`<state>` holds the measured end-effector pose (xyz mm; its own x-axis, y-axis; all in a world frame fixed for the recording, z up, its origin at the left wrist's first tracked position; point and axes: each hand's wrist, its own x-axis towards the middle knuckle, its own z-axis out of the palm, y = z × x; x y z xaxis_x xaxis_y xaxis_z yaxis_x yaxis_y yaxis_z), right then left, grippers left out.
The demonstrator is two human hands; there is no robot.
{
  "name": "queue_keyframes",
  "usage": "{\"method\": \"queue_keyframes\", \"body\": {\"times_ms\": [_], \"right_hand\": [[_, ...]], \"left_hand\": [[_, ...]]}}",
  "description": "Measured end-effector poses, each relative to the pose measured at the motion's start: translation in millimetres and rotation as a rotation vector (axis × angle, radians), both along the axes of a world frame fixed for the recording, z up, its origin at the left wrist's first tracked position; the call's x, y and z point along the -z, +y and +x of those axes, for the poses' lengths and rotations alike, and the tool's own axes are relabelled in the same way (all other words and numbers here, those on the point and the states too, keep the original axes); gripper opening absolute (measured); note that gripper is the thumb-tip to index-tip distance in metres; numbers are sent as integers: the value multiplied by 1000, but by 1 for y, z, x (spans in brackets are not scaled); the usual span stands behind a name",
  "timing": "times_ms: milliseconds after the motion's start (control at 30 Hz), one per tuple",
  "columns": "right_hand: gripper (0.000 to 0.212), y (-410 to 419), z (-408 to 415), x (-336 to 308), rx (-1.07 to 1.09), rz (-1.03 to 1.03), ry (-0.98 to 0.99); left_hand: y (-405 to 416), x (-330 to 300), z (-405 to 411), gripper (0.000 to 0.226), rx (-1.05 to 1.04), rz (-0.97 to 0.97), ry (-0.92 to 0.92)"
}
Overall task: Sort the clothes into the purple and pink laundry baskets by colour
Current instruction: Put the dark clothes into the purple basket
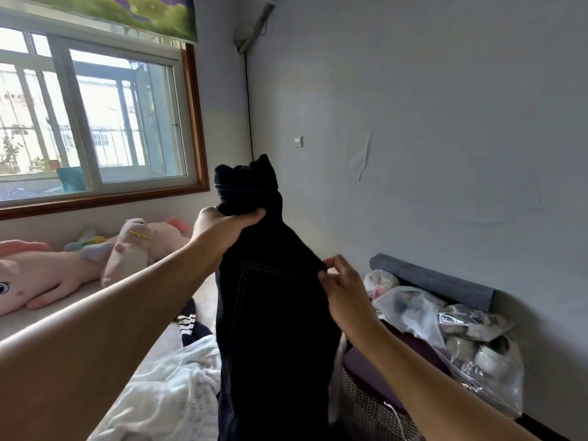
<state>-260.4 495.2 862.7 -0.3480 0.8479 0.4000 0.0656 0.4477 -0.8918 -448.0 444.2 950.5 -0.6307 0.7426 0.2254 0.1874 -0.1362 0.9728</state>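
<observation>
Dark denim trousers (273,297): I hold them up mid-scene, above the bed (41,316).
Left hand (219,230): clenched around the bunched upper part.
Right hand (340,288): pinching the right edge.
Purple-rimmed wicker laundry basket (369,393): near right, below the trousers.
White crumpled garment (178,383): near on the bed.

The dark jeans (273,297) hide most of the purple basket (375,377).

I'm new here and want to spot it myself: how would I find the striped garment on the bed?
Start at the bed under the window. Left of the held-up dark jeans lies a navy garment; its white stripes distinguish it from the plain white cloth nearer the camera.
</observation>
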Motion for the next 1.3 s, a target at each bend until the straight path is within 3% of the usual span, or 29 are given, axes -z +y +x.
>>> {"method": "queue_keyframes", "body": {"times_ms": [67, 100, 233, 267, 400, 533, 600, 700, 833, 933, 1133, 1300], "right_hand": [[3, 0, 1, -3, 14, -28, 141], [10, 3, 2, -3, 5, -51, 133], [68, 20, 6, 10, -246, -245, -37], [73, 24, 9, 14, -330, -311, -80], [26, 22, 15, 16, -431, -322, -257], [22, 19, 9, 18, -271, -320, -364], [19, 22, 5, 23, -221, -367, -422], [19, 23, 2, 29, -171, -410, -325], [20, 28, -3, 29, -183, -564, 4], [19, 23, -3, 17, -204, -632, 152], [21, 21, -11, -8, -233, -567, 243], [19, 17, -20, -11, -196, -513, 169]], "left_hand": [[-3, -6, 0, 32, 33, 24, -10], [-4, -9, 1, 29, 51, 30, -20], [-7, -14, 3, 34, 116, 26, -42], [-7, -14, 4, 33, 123, 23, -43], [-4, -11, 9, 30, 129, 18, -34], [1, -4, 7, 36, 60, -12, 50], [4, 1, 3, 51, -2, -51, 109], [5, 7, -5, 72, -69, -75, 125], [4, 14, -18, 54, -144, -98, 154], [3, 19, -26, 57, -262, -139, 221], [2, 27, -27, 60, -278, -143, 146], [5, 26, -18, 50, -325, -131, 214]]}}
